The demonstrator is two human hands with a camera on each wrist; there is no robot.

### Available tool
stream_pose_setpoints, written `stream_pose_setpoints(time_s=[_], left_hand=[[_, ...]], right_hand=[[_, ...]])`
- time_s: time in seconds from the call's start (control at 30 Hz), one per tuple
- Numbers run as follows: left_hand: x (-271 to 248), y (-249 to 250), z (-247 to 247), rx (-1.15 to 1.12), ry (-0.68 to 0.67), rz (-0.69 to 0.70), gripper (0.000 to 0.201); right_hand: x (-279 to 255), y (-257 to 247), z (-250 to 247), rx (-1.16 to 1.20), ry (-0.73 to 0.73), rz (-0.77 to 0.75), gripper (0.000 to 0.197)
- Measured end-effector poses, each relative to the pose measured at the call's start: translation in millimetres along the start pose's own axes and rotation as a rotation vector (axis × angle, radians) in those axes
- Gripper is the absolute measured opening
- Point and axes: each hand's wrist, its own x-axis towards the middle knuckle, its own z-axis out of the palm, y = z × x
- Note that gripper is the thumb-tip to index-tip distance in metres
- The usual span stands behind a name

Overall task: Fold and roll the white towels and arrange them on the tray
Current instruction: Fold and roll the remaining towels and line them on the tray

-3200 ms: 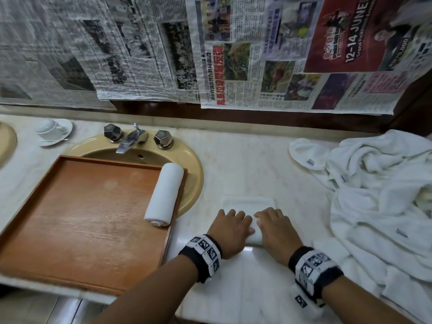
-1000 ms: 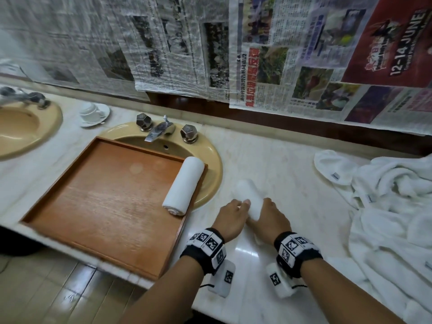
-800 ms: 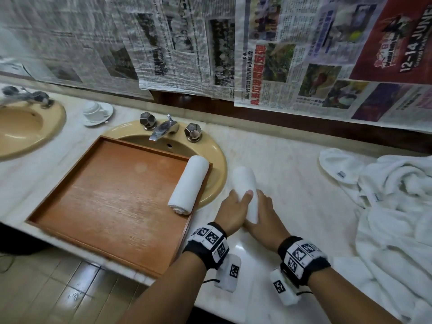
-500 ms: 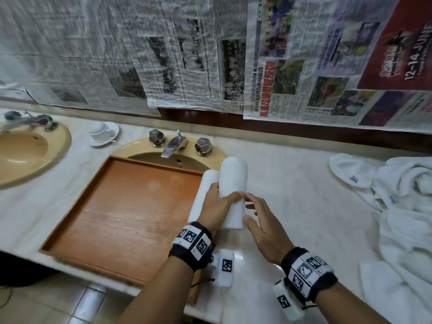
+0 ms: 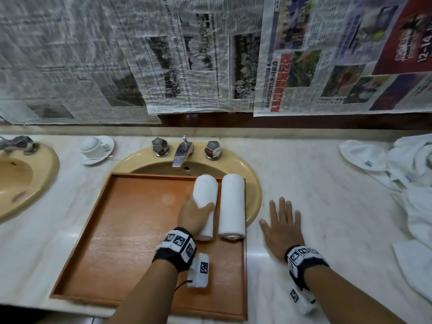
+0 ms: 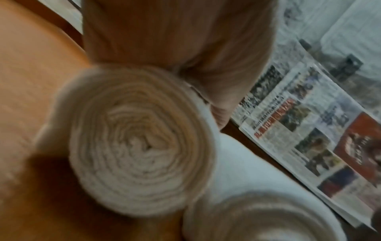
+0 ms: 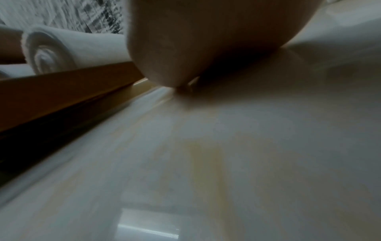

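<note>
A pale marble counter carries two yellow-beige oval sinks: one half covered by the tray, the other at the far left. Sheets of newspaper hang over the wall behind. A heap of loose white towels lies crumpled at the right end of the counter, well apart from the tray. The rectangular brown wooden tray sits across the nearer sink's front, below a chrome tap with two faceted knobs. Two rolled white towels lie side by side along the tray's right edge, touching or nearly so: the right rolled towel rests free, the left rolled towel is beside it. The left hand wraps its thumb and fingers round the near half of the left roll. The right hand lies flat on the marble just right of the tray, fingers straight and spread, holding nothing. One white cup on a saucer stands between the sinks.
</note>
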Motion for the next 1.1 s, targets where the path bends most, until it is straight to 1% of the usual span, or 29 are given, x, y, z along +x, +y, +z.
stream_pose_setpoints(time_s=[0.07,0.13,0.27,0.37,0.4,0.47,0.57,0.7,0.8,0.9,0.97,1.03,1.1], left_hand=[[2,-1,13,0.055,0.008,0.042,0.069],[1,0,24,0.138,0.029,0.045,0.074],[0,4,34,0.252,0.041,0.04,0.073],[6,7,25,0.315,0.012,0.013,0.074],[10,9,21,0.319,0.005,0.014,0.074],[17,13,17,0.292,-0.003,0.065,0.073],[23,24,25,0.292,-0.047,0.113,0.07],[25,30,38,0.378,-0.04,0.033,0.069],[27,34,40,0.38,-0.055,-0.019,0.072],[26,34,33,0.35,-0.091,-0.024,0.076],[24,33,30,0.342,-0.101,-0.012,0.075],[21,33,32,0.377,-0.067,-0.002,0.071],[16,34,39,0.444,0.004,0.015,0.072]], right_hand=[[0,-2,1,-0.001,0.0,0.007,0.074],[0,-2,0,0.0,-0.003,0.009,0.071],[2,0,1,-0.001,-0.017,0.01,0.075],[2,0,2,-0.011,-0.025,0.009,0.079],[2,0,1,-0.012,-0.027,0.009,0.079],[2,-1,0,-0.007,-0.038,0.008,0.08],[2,-1,-1,-0.022,-0.05,0.012,0.081],[1,-2,-2,-0.027,-0.053,0.013,0.081],[0,-3,-3,-0.018,-0.064,0.014,0.078],[-1,-5,-5,-0.01,-0.07,0.015,0.07],[-1,-6,-6,-0.003,-0.079,0.018,0.069],[-1,-6,-7,-0.007,-0.083,0.02,0.069],[-2,-7,-8,-0.004,-0.083,0.021,0.069]])
